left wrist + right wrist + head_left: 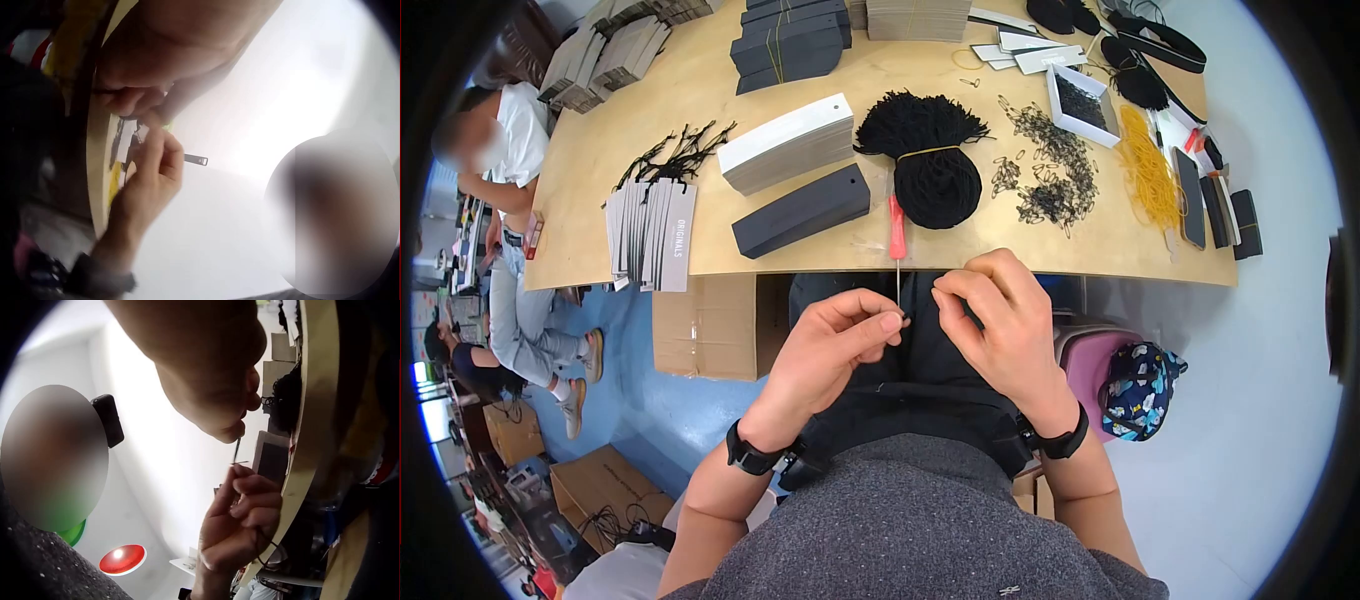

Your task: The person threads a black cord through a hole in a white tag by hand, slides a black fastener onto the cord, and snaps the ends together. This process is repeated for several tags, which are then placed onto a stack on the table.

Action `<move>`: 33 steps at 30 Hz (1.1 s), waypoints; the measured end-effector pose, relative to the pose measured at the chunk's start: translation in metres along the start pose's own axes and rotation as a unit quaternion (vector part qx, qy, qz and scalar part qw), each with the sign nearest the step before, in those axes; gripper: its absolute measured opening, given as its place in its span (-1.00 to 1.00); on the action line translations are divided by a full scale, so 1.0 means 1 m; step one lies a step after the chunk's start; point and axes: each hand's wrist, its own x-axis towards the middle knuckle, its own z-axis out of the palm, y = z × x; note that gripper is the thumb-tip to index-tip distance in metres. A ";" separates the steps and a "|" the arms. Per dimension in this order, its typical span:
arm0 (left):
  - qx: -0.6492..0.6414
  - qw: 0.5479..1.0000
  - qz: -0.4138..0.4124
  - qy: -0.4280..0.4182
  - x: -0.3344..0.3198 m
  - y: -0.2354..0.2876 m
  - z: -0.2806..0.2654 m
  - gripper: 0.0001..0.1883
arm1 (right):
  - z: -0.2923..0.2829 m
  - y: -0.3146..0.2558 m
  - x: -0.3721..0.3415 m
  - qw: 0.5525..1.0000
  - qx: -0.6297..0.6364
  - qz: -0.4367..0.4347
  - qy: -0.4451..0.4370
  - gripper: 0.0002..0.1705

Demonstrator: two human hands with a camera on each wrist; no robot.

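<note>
In the head view my left hand [835, 345] pinches a small dark piece beside the thin metal shaft of a red-handled tool [897, 232], which juts past the table edge. Just right of it, my right hand [1005, 325] has thumb and fingertips pinched together. In the right wrist view a thin dark cord [237, 450] runs between the right hand [206, 381] and the left hand [240, 522], and a dark strand loops below the left hand. The bundle of black cords [935, 185] lies behind the tool. Grey tags [800, 212] are stacked left of it.
Tags with black strings [650, 235] overhang the front edge at left. Loose dark pins [1055, 165], a white box of pins [1083, 103], yellow bands [1148, 170] and a phone [1188, 198] lie at right. A cardboard box [705, 330] stands under the table; a seated person is at left.
</note>
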 end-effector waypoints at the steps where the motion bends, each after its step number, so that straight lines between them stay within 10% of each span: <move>1: -0.086 0.995 -0.030 -0.050 -0.001 0.001 -0.001 -0.79 | 0.001 0.001 0.000 0.999 -0.020 -0.027 0.002 -0.78; 5: -0.115 0.993 0.024 -0.008 0.002 -0.005 0.010 -0.81 | 0.009 -0.008 -0.008 0.999 0.014 -0.037 -0.036 -0.80; 6: 0.086 0.985 0.144 0.035 0.007 -0.006 0.012 -0.82 | 0.009 -0.011 -0.011 0.996 0.068 0.023 -0.051 -0.82; 8: 0.382 0.878 0.273 0.094 0.006 -0.002 0.016 -0.81 | 0.004 -0.015 -0.011 0.974 0.157 0.138 -0.091 -0.87; 14: 0.568 0.692 0.443 0.057 0.008 -0.001 0.015 -0.82 | -0.001 -0.008 -0.015 0.888 0.315 0.301 -0.146 -0.84; 21: 0.217 0.967 0.134 0.006 0.003 0.007 0.015 -0.90 | -0.008 -0.015 -0.005 0.954 0.247 0.152 -0.074 -0.82; 33: 0.096 0.994 0.034 -0.034 -0.001 0.012 0.008 -0.82 | -0.010 -0.005 0.005 0.992 0.070 -0.061 -0.087 -0.73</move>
